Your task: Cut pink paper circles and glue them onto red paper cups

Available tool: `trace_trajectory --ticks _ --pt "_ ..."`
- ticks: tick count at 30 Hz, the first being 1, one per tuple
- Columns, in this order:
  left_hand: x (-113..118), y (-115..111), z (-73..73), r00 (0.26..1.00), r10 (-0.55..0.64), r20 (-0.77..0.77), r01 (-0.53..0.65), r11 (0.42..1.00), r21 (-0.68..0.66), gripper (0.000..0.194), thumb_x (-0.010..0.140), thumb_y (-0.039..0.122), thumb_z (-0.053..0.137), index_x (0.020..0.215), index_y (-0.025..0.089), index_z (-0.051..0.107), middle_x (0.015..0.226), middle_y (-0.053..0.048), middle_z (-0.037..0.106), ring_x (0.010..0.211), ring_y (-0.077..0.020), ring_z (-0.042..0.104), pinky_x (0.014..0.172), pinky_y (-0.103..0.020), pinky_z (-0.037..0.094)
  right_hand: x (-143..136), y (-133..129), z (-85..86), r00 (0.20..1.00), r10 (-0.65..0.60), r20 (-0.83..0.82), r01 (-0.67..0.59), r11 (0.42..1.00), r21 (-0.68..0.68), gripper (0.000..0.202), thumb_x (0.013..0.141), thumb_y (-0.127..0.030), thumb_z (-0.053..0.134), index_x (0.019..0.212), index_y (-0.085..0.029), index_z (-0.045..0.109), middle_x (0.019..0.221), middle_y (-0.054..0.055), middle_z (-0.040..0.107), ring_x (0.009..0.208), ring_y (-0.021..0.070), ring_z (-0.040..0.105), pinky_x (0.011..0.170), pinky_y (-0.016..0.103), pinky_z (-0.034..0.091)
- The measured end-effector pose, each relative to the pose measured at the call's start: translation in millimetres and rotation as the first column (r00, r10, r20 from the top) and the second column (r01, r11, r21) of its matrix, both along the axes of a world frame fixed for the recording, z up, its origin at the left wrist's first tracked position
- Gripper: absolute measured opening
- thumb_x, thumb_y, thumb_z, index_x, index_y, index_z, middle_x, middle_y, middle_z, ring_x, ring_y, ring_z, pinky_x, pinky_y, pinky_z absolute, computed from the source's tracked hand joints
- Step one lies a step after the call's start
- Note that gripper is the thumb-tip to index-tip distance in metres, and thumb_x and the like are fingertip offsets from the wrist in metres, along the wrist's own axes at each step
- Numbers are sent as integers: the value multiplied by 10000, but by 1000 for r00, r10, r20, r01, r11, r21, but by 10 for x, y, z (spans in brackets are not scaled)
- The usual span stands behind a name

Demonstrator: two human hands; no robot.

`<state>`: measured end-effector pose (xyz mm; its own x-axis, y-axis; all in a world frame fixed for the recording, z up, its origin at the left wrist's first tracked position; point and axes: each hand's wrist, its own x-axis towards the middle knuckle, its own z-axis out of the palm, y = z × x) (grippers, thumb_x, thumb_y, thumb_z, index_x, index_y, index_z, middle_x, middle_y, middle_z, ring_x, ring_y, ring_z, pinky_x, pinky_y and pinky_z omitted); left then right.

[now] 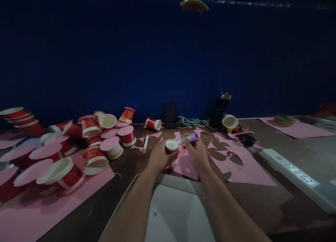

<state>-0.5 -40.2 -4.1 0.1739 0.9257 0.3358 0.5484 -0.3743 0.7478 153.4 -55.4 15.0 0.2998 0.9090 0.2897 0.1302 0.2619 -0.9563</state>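
The small paper cup [172, 148] in the middle is red with a white rim, and the glue stick [189, 138] beside it is purple with a white body. At the left, the pile of cups [90, 140] is red with gold print and white rims, many covered by pink paper circles [110, 143]. The paper sheets [244, 168] on the brown table [294, 154] are pink, the far wall [157, 60] is dark blue, and the power strip [294, 173] on the right is white.

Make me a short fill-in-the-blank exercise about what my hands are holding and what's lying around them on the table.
1. The left hand holds a small red paper ____.
2. The right hand holds a glue stick with a ____ cap.
3. The cut sheet right of the hands is ____ paper.
4. The power strip lies on the ____ side of the table.

Missing words: cup; purple; pink; right
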Motion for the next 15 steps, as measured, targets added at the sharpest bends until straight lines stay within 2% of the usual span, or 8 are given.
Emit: trace_trajectory --ticks 5,8,10,13,15 --pt "2 2 15 1000 13 -25 -13 1000 -29 455 687 410 710 1082 212 602 1016 -65 667 936 -233 607 815 -352 460 14 13 -31 996 -61 59 63 997 -39 401 752 -492 617 966 -152 615 794 61 674 679 191 614 667 337 487" --pt "2 12 -21 1000 -1 21 2 999 -49 535 646 436 744 1108 207 600 1087 -93 648 1007 -257 597 868 -378 459 5 37 -68 993 -118 -28 117 992 -36 408 749 -508 616 961 -160 609 783 47 671 671 180 609 664 326 489" --pt "-11 20 -25 995 4 97 1 998 -56 678 598 434 783 1194 201 560 1199 -123 605 1106 -279 563 930 -396 440 2 64 -98 982 -156 -102 152 987 -43 432 738 -510 624 996 -164 601 797 33 659 662 164 602 652 307 485" --pt "-50 63 81 960 69 270 -52 996 -69 833 641 457 754 1347 171 419 1335 -170 512 1226 -290 493 987 -407 414 11 112 -145 953 -202 -226 193 979 -64 459 721 -506 640 1033 -172 594 807 13 635 632 132 568 608 266 464" --pt "-78 151 246 919 134 372 -113 991 -77 726 764 477 636 1368 160 387 1320 -171 532 1220 -261 509 980 -388 427 22 137 -175 932 -214 -294 195 977 -91 445 722 -507 638 1014 -175 594 771 -4 615 593 111 533 569 241 443"
